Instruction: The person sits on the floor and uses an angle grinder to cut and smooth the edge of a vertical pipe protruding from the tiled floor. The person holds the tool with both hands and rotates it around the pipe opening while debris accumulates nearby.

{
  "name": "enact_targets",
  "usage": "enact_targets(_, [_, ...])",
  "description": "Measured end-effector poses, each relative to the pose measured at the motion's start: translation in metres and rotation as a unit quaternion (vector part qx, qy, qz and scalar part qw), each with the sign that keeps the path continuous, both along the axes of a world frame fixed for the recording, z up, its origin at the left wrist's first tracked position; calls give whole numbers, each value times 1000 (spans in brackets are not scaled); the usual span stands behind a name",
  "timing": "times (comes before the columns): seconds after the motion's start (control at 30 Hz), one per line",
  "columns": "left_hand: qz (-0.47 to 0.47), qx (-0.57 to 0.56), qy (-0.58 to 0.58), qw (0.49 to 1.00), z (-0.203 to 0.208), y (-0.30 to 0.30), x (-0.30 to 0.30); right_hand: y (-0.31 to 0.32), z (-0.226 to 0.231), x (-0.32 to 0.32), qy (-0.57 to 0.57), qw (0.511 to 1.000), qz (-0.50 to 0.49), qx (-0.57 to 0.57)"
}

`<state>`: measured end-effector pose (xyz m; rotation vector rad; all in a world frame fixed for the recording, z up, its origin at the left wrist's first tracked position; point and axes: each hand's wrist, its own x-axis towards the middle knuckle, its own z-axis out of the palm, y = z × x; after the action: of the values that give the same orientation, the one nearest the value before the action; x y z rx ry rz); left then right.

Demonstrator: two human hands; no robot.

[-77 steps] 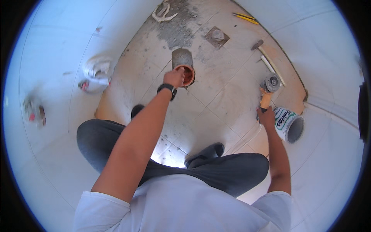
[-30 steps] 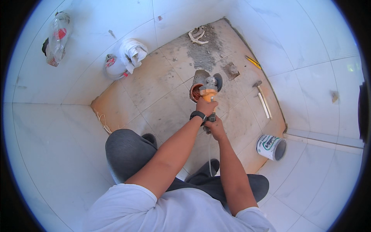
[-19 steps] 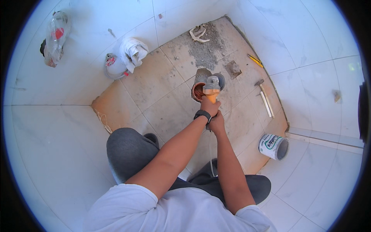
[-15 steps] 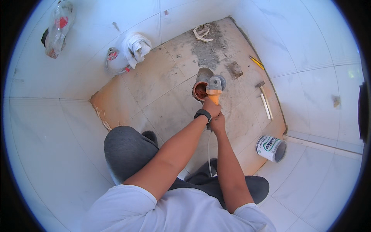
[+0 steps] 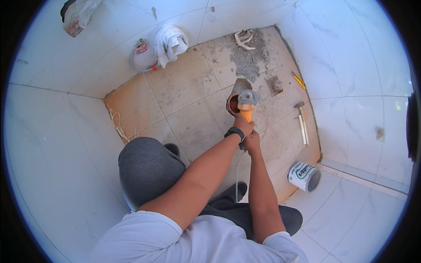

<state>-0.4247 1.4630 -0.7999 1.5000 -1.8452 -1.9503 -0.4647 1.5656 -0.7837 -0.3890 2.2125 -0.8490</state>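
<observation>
At the right edge of the pipe, the long grinder points forward; the left hand (nearer to the pipe) wraps it, the right hand grips behind.

white shirt, short loose sleeves. dark grey trousers just beyond shirt. black wristwatch, broad band, well beyond shirt. dark footwear beyond shirt too.
</observation>
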Motion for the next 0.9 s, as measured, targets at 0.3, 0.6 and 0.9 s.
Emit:
enact_targets(0.3, [-7,17,-3,1000,6,-3,7,9,-23,-4,3,1000,20,-4])
enact_targets(0.6, [-19,47,-25,998,8,-6,11,10,-26,1,21,999,22,-10])
enact_targets(0.9, [-14,-4,-23,1000,5,-4,16,5,-22,10,23,999,-9,-33])
